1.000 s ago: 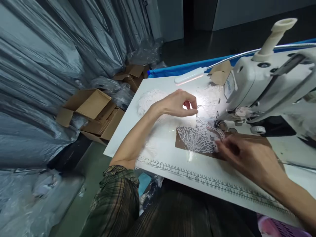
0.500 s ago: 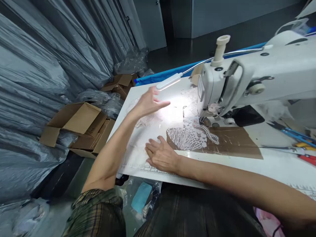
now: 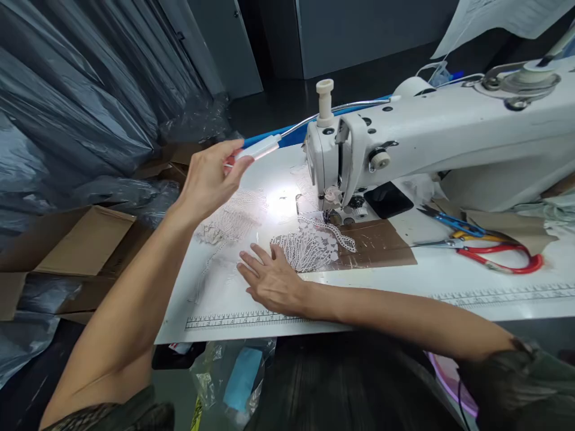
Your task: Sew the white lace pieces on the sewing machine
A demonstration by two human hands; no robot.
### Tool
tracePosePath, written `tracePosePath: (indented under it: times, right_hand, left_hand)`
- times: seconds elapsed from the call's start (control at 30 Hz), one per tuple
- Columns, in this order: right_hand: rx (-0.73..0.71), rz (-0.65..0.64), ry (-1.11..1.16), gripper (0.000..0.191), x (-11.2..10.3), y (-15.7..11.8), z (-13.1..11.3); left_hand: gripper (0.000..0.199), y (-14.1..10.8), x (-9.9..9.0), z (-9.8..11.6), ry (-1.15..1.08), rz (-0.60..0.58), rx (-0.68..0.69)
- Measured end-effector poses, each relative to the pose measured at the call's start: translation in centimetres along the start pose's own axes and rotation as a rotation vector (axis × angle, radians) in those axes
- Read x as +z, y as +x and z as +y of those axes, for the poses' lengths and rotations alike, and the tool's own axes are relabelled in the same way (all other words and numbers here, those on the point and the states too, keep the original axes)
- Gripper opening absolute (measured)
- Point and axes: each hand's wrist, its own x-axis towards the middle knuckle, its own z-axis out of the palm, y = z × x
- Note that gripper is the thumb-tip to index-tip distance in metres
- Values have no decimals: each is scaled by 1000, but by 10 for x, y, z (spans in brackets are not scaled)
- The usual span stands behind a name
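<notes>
My left hand (image 3: 213,176) is raised over the far left of the table, its thumb and fingers closed on the end of a white lamp head (image 3: 259,148) on a bendable metal neck. The lamp throws a bright patch onto the table. My right hand (image 3: 274,278) lies flat, fingers spread, on sheer pale fabric (image 3: 215,272). Just beyond its thumb is a white lace piece (image 3: 309,246) on a brown sheet (image 3: 381,242). A narrow lace strip (image 3: 339,235) runs from there to the needle area of the sewing machine (image 3: 327,161). More pinkish lace (image 3: 236,215) lies beneath my left hand.
Scissors with red handles (image 3: 503,254) and a blue-handled tool (image 3: 458,223) lie at right. A black phone-like slab (image 3: 389,199) rests under the machine arm. A printed ruler (image 3: 242,320) runs along the table's front edge. Open cardboard boxes (image 3: 85,239) stand at left.
My left hand, open beside the lamp before, has closed on the lamp head. My right hand stays flat on the fabric. The view has shifted right, showing the scissors fully.
</notes>
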Motion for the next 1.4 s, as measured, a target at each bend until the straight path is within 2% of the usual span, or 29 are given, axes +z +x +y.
tracePosePath:
  times: [0.1,0.2,0.3,0.37,0.4,0.5,0.57,0.63,0.73,0.87,0.97,1.03,1.1,1.17,1.3,1.4]
  right_hand:
    - [-18,52,102,37,-22,-34,26]
    - [114,100,167,34,-45,-76,63]
    - [325,163,137,34,-60,-107,98]
    - [463,118,114,32,-65,-117,111]
    - [513,94,98,32,-65,-119,113]
    - [563,47,40,29,-63,-118,112]
    - [535,51,30,23,-62,-115,108]
    - [524,61,95,18,-62,-113,106]
    - [558,74,328,14,-66,-109,111]
    - [655,67,680,37,-69,-105,122]
    - [812,57,785,38,-65,-103,129]
    - [876,68,778,39,-62,-102,129]
    - [871,101,742,40,-61,-102,126]
    - [826,131,684,37,-61,-103,119]
    - [690,143,472,26,-58,-107,103]
    - [595,163,338,17,-52,-106,94]
  left_hand:
    - [51,-29,-7,9,108,42,41]
    - [33,-69,3,30,164,31,166]
    - [22,-100,34,56,66,-125,333]
    - [32,-106,61,69,23,-222,440]
    - [36,-105,74,73,4,-233,480]
    - [28,-94,104,76,-22,-302,582]
    - [31,-87,112,73,-7,-348,612]
    - [37,-85,113,70,5,-379,613]
    - [42,-89,110,67,-8,-404,576]
    - [47,-93,109,64,-40,-428,552]
    - [44,-94,113,62,-83,-421,568]
    - [38,-93,116,61,-123,-365,562]
    - [34,-93,118,60,-160,-298,546]
    - [33,-92,120,60,-177,-271,538]
    - [34,-93,119,62,-163,-297,554]
    - [30,-94,118,65,-164,-211,542]
